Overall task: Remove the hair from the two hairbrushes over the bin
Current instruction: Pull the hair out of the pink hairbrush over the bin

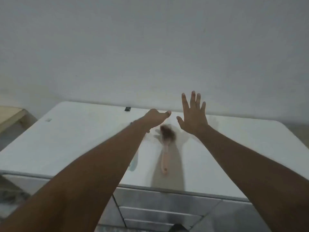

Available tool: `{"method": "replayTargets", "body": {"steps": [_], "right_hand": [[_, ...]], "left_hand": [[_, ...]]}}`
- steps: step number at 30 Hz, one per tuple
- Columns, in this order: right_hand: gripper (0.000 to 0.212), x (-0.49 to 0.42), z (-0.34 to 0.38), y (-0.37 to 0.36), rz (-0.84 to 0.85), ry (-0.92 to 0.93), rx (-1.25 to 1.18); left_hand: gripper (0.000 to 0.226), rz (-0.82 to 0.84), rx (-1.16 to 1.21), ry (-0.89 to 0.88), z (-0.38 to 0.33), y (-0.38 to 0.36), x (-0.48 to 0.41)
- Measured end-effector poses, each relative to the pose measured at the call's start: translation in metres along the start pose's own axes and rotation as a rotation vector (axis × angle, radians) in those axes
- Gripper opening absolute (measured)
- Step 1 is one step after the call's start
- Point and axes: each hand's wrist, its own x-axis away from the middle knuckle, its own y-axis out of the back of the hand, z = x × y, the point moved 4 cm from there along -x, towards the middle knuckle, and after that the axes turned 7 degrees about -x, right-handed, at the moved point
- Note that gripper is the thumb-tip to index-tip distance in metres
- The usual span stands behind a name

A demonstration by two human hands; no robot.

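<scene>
Pink hairbrush [164, 151], slim handle, bristles matted with brown hair, on smooth white tabletop [75, 139]. Right hand [194, 118] raised, fingers splayed, grip empty; left hand [157, 118] curled, grip unclear.

You had bare worktop [83, 139] either side of pink hairbrush [165, 148]; small black object [127, 109] sat near far edge, wall behind.

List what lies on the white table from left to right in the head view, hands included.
Small white tag → black clip → left hand → pink hairbrush → right hand.
</scene>
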Motion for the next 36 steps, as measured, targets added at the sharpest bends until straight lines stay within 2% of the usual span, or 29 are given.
{"method": "replayTargets", "body": {"steps": [3,6,9,11,13,15,18,24,26,31,36], "right_hand": [[0.096,0.008,-0.001,-0.013,-0.022,0.0,0.019],[0.095,0.019,-0.004,-0.027,-0.034,0.018,0.01],[0.095,0.031,-0.008,-0.035,-0.053,0.02,-0.004],[0.095,0.041,-0.01,-0.037,-0.048,0.013,-0.011],[0.094,0.051,-0.012,-0.039,-0.056,0.001,-0.017],[0.093,0.061,-0.012,-0.039,-0.04,-0.009,-0.045],[0.091,0.072,-0.011,-0.037,-0.035,-0.008,-0.063],[0.087,0.087,-0.012,-0.031,-0.014,-0.03,-0.13],[0.084,0.089,-0.01,-0.028,-0.018,-0.025,-0.152],[0.077,0.086,-0.003,-0.017,-0.032,-0.003,-0.193],[0.071,0.077,0.02,-0.006,-0.05,0.067,-0.275]], "left_hand": [[0.068,0.04,-0.119,-0.034,0.008,-0.012,0.001],[0.064,-0.015,-0.073,-0.072,0.018,-0.026,0.0],[0.042,-0.077,-0.041,-0.098,0.02,-0.037,0.01],[0.031,-0.091,-0.118,-0.105,0.019,-0.046,0.021],[0.027,-0.06,-0.253,-0.109,0.017,-0.057,0.034],[0.024,0.041,-0.353,-0.086,0.019,-0.073,0.046],[0.033,0.072,-0.394,-0.017,0.025,-0.087,0.051],[0.026,-0.011,-0.312,0.015,0.026,-0.086,0.062],[0.03,-0.016,-0.252,0.038,0.031,-0.083,0.062],[0.032,0.015,0.12,0.151,0.044,-0.077,0.063],[0.03,-0.001,0.316,0.101,0.049,-0.059,0.065]]}}
